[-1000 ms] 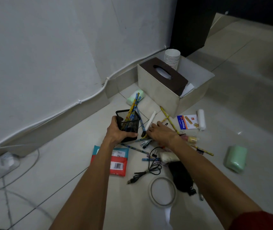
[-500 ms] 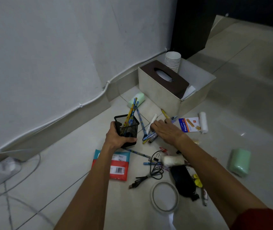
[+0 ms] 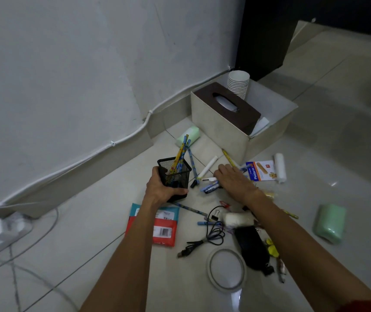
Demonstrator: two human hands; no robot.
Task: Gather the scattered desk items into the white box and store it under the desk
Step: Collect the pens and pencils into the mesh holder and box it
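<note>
Two things already sit in the white box (image 3: 219, 123) at upper right of centre: a tissue box (image 3: 245, 109) and a stack of cups (image 3: 238, 84). Most of the clutter lies on the floor (image 3: 90, 217) below it, so the job looks early, and the box is not yet stored. It stands beyond both hands, apart from them, nearer the right one. The left hand (image 3: 159, 190) grips a mesh cup (image 3: 176, 175) holding pencils (image 3: 180, 154) at mid-frame; the right hand (image 3: 234, 181), just right of it, has fingers stretched flat over loose pens (image 3: 209, 188). Further out lie a plaster pack (image 3: 261, 171), a cable (image 3: 211, 237), a tape ring (image 3: 226, 269), a red packet (image 3: 155, 226) and a green pouch (image 3: 329, 222)
</note>
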